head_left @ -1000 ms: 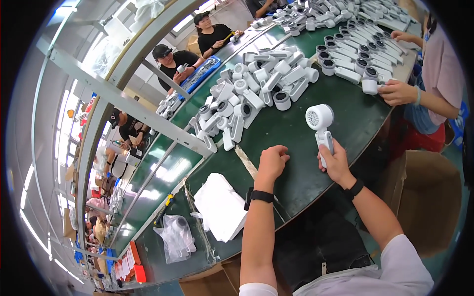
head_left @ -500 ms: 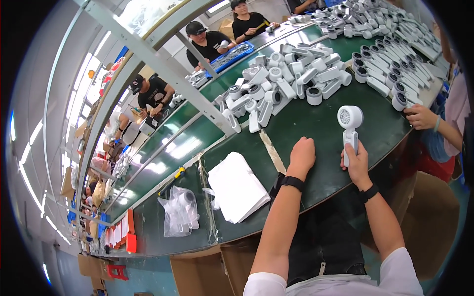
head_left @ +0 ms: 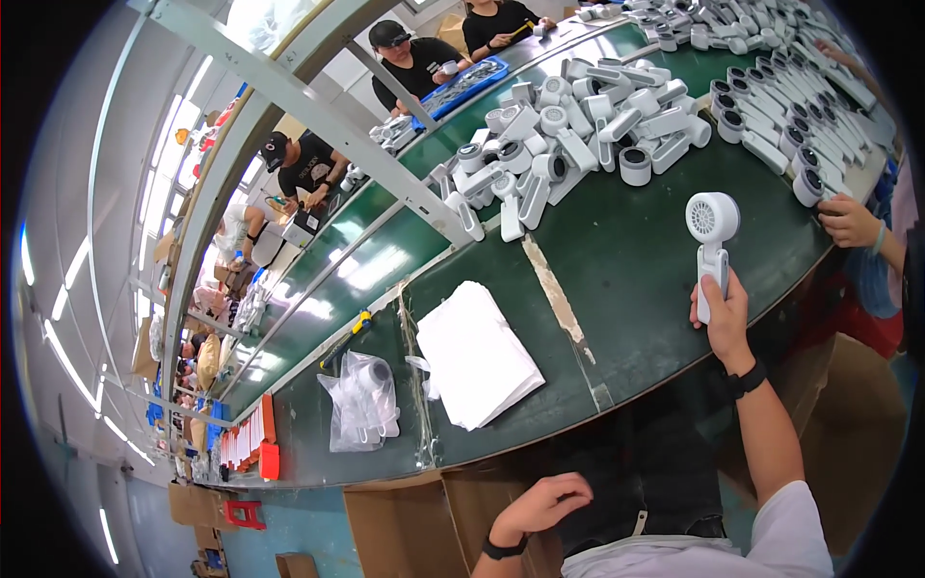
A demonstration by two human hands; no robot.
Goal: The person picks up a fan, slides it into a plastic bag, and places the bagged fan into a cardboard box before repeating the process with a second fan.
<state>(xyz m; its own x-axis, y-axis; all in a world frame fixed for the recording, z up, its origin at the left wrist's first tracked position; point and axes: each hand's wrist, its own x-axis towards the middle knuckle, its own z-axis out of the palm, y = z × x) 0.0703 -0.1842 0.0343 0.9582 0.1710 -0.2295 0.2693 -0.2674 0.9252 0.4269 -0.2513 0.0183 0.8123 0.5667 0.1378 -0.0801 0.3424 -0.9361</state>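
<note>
A white handheld fan with a round slotted head stands upright in my right hand. The fingers wrap its handle, and the head points up above the green table. My left hand is off the table, low in front of my body and over an open cardboard box. Its fingers are loosely bent, with a gap to the thumb, and nothing shows in them. Beyond the right hand lies a big heap of similar white fans.
White sheets lie stacked left of centre. Beside them are a bagged fan and a yellow-black screwdriver. A metal frame post rises on the left. At right, another person's hand touches rows of fans.
My left hand has drawn back from the table toward my body, its fist loosening. The fan remains in my right hand. The whole view has shifted slightly.
</note>
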